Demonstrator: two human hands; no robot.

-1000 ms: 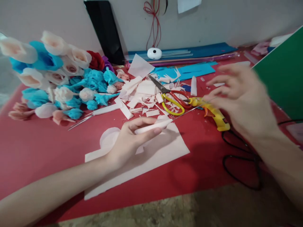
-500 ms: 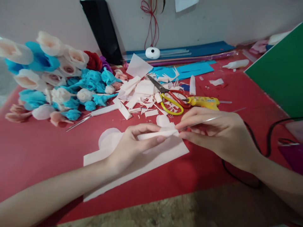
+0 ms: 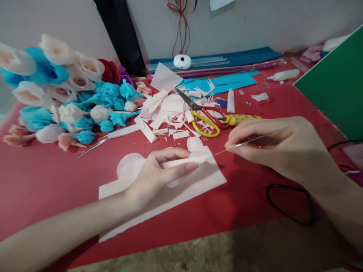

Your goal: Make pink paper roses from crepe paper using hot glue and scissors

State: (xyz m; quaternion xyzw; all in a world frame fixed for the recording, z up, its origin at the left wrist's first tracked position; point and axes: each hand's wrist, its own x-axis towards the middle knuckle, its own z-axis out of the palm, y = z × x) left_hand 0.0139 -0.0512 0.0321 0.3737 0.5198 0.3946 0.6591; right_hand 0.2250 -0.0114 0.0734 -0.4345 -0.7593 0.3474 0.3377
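My left hand (image 3: 154,175) pinches a rolled piece of pale paper (image 3: 177,162) between thumb and fingers. Into the roll's right end runs a thin metal rod (image 3: 248,141). My right hand (image 3: 280,145) is closed on that rod, a short way to the right of the paper, with the rod's far end lying across the hand. Beneath my left hand lies a flat sheet of pale paper (image 3: 208,176). Rounded paper petals (image 3: 129,166) show behind my left wrist, and another rounded piece (image 3: 194,144) shows beyond the roll.
Red-and-yellow-handled scissors (image 3: 205,122) rest on paper scraps (image 3: 172,105). A yellow glue gun (image 3: 238,119) sits behind my right hand, near a black cable (image 3: 289,186). Crepe-paper flowers (image 3: 70,90) fill the left; tweezers (image 3: 93,145) lie before them. A green board (image 3: 337,83) stands right.
My right hand has moved right, away from the paper roll, sliding along or drawing the rod; more of the rod shows between the hands. My left hand stays nearly still on the roll.
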